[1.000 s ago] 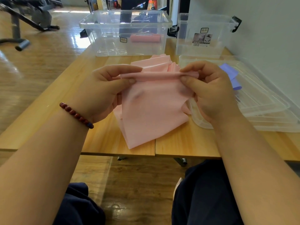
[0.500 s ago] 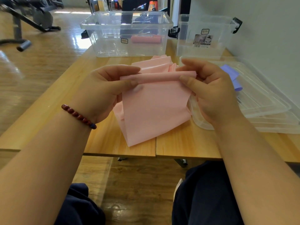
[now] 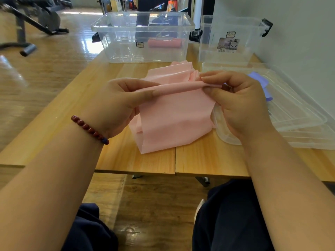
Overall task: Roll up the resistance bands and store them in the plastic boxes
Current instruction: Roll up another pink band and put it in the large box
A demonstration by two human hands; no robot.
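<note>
A pink resistance band (image 3: 174,116) hangs above the wooden table (image 3: 208,160), its top edge rolled into a thin tube. My left hand (image 3: 119,105) pinches the tube's left end and my right hand (image 3: 237,102) pinches its right end. More of the band lies bunched on the table behind. A finished pink roll (image 3: 165,43) lies inside the wide clear plastic box (image 3: 116,42) at the back. A second, taller clear box (image 3: 230,57) stands to its right with nothing visible inside.
Two clear box lids (image 3: 299,120) lie stacked at the right, with a purple band (image 3: 261,82) on them, partly hidden by my right hand. A white wall runs along the right. Gym equipment (image 3: 36,20) stands on the wooden floor at the far left.
The rolled tube at the band's top edge has grown thicker as my fingers turned it. The hanging flat part is a little shorter.
</note>
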